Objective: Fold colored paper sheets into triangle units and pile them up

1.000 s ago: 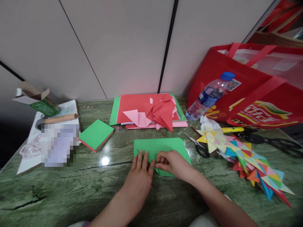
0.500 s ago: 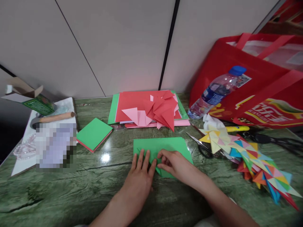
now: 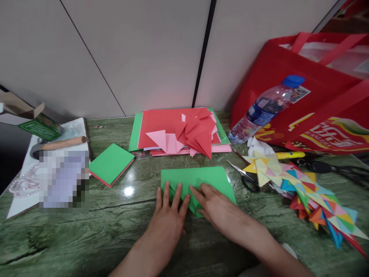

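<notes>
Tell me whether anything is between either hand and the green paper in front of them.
Nothing visible is: the left hand and the right hand both have fingers on the green paper. The nearby scissors lie off its right side, not in between.

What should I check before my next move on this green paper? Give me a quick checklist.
1. Left hand on the green paper: ok, fingers spread over its near part.
2. Right hand beside it: ok, fingers at the paper too.
3. Near edge lined up: cannot tell, the hands cover much of it.
4. Scissors off the paper: ok, lying to its right.
5. Blue cap on the bottle: ok.
</notes>
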Demonstrator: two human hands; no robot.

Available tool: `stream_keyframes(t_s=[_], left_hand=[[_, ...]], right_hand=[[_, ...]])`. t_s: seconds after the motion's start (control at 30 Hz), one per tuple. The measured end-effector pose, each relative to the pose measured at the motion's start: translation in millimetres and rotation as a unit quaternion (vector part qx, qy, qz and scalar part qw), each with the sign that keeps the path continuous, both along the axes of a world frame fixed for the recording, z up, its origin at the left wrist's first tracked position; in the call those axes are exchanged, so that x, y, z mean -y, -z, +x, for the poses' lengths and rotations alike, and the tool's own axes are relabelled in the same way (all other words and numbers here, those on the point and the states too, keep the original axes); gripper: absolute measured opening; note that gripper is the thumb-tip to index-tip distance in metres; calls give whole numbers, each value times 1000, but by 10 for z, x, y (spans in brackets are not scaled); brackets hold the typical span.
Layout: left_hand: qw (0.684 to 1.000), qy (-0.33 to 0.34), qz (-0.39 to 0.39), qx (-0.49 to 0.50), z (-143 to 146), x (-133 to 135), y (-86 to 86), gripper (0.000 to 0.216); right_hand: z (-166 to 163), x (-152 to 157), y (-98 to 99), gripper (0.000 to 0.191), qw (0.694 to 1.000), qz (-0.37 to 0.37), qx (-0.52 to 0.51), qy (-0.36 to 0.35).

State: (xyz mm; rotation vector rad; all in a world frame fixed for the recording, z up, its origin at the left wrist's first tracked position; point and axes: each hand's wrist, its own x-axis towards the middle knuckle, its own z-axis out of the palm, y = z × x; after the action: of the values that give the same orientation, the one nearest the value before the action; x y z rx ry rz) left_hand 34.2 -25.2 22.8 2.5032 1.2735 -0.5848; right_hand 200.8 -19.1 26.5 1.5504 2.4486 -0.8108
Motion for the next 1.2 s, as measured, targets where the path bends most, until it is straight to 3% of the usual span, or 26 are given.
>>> stream_keyframes(t_s=[0.53, 0.83, 1.2], left_hand=[[1000, 17, 14, -16, -11, -16, -30, 85], [998, -4, 54, 22, -62, 17, 73, 93], [999, -5, 41, 10, -92, -8, 99, 94]], right_hand=[[30, 9, 45, 59, 1000, 13, -2, -5], [28, 8, 38, 60, 1000, 24, 3, -10], [35, 12, 76, 61, 1000, 23, 4, -8]])
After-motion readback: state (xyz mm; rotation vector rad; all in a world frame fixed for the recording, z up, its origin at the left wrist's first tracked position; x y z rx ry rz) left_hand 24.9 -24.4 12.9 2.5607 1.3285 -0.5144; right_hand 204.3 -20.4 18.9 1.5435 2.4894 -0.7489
